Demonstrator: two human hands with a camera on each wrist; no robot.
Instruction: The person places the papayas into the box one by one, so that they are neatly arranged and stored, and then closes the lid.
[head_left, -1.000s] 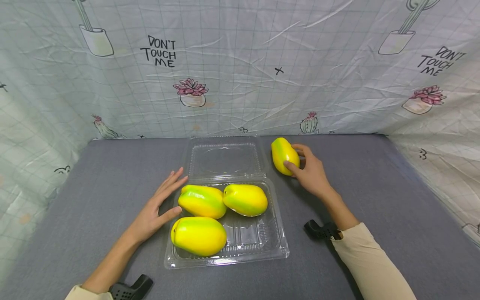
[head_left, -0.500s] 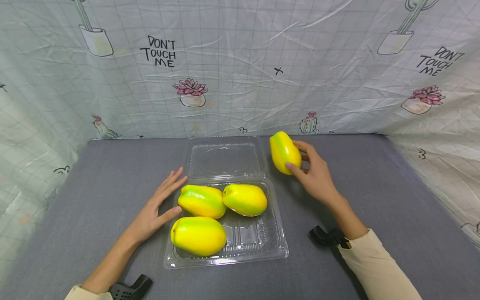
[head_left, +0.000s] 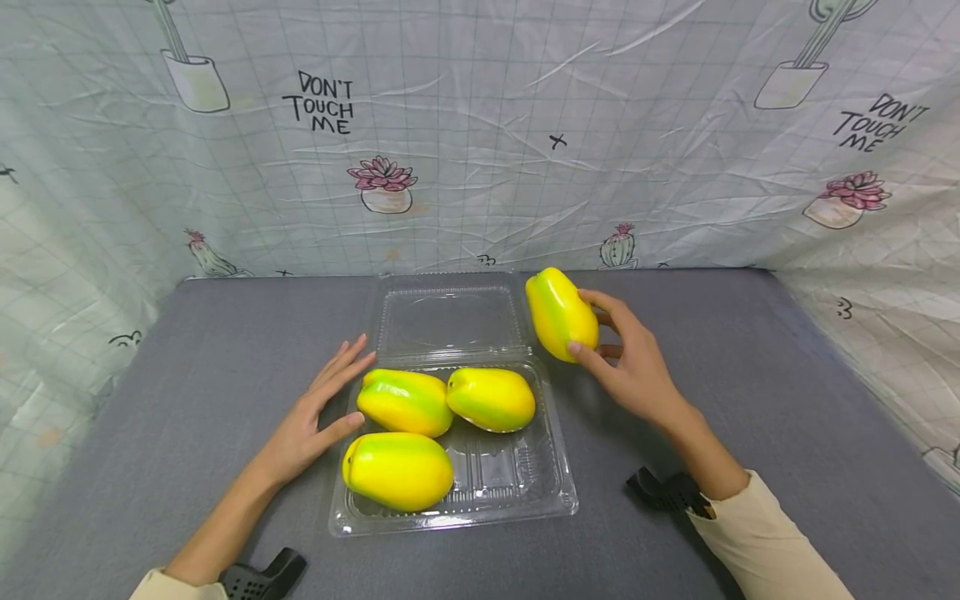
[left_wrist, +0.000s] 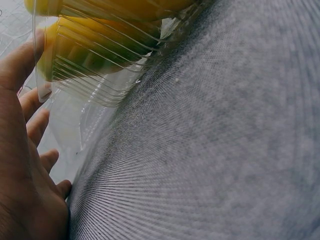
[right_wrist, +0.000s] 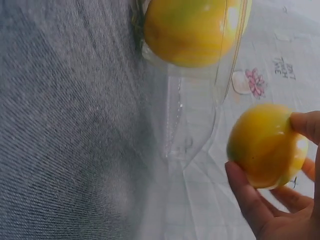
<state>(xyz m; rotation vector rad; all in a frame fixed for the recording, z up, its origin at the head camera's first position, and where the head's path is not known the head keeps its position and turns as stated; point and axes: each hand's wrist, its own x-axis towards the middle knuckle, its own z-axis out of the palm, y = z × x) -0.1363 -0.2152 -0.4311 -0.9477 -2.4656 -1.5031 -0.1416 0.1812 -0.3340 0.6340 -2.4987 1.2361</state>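
My right hand (head_left: 633, 358) grips a yellow-green papaya (head_left: 561, 315) by its near right side, thumb in front and fingers behind. In the right wrist view that papaya (right_wrist: 267, 145) is off the table. A clear plastic clamshell box (head_left: 510, 510) lies with its lid laid back. Inside it are three more papayas: one at the back left (head_left: 405, 402), one at the back right (head_left: 491, 400) and one at the front left (head_left: 397, 472). My left hand (head_left: 303, 429) rests at the box's left side, fingers extended, its thumb and fingertips at the rim.
The clear lid (head_left: 452, 317) lies flat behind the box, left of the held papaya. A grey cloth-covered table (head_left: 720, 350) spreads beneath everything. A printed curtain (head_left: 480, 167) hangs along the back and both sides. The box's front right part shows bare ribbed plastic.
My right hand has lifted the papaya from the table and brought it a little left and nearer, towards the box. The left hand and the box have stayed put.
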